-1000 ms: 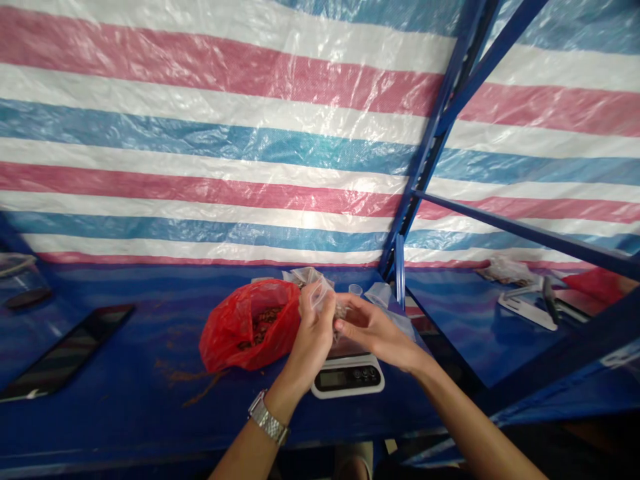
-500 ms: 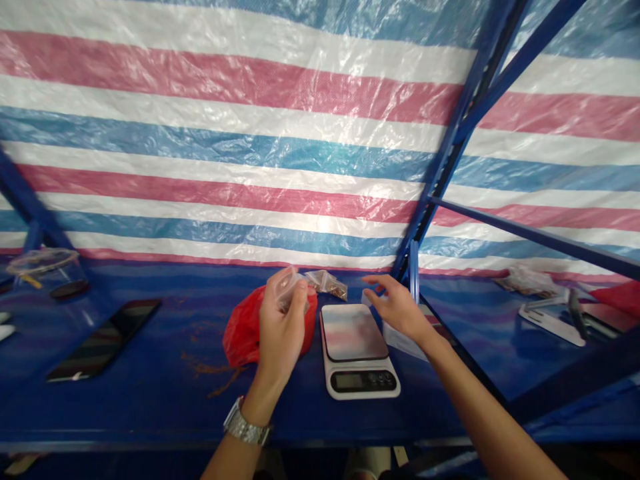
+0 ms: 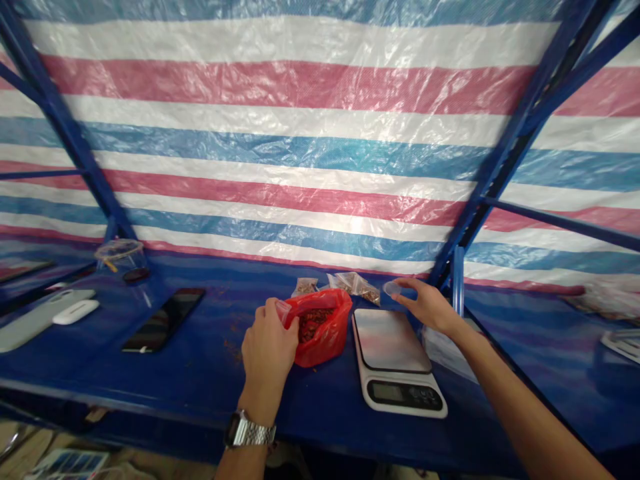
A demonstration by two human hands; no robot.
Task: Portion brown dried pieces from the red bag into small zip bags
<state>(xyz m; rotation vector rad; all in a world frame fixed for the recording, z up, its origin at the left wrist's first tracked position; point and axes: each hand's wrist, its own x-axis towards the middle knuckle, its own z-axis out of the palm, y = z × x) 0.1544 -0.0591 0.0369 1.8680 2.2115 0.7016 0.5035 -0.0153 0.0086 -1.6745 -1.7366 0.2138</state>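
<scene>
My left hand (image 3: 269,345), with a metal watch on the wrist, is closed on a small clear plastic bag (image 3: 283,311) at the mouth of a red plastic bag (image 3: 323,328) holding brown bits. My right hand (image 3: 427,305) pinches a small clear plastic cup (image 3: 391,288) just beyond the far right corner of a white kitchen scale (image 3: 395,353). The scale's steel platform carries nothing. Small filled clear bags (image 3: 356,285) lie behind the red bag.
A dark phone (image 3: 164,319) lies flat to the left on the blue shelf (image 3: 150,373). Further left are a white oval device (image 3: 76,311) and a clear container (image 3: 120,257). Blue frame posts (image 3: 480,207) rise at right, before a striped tarpaulin (image 3: 300,133).
My hands parted from above the scale. The left went down to the red bag's mouth with the small clear bag. The right reached past the scale and took a small clear cup. The view swung left.
</scene>
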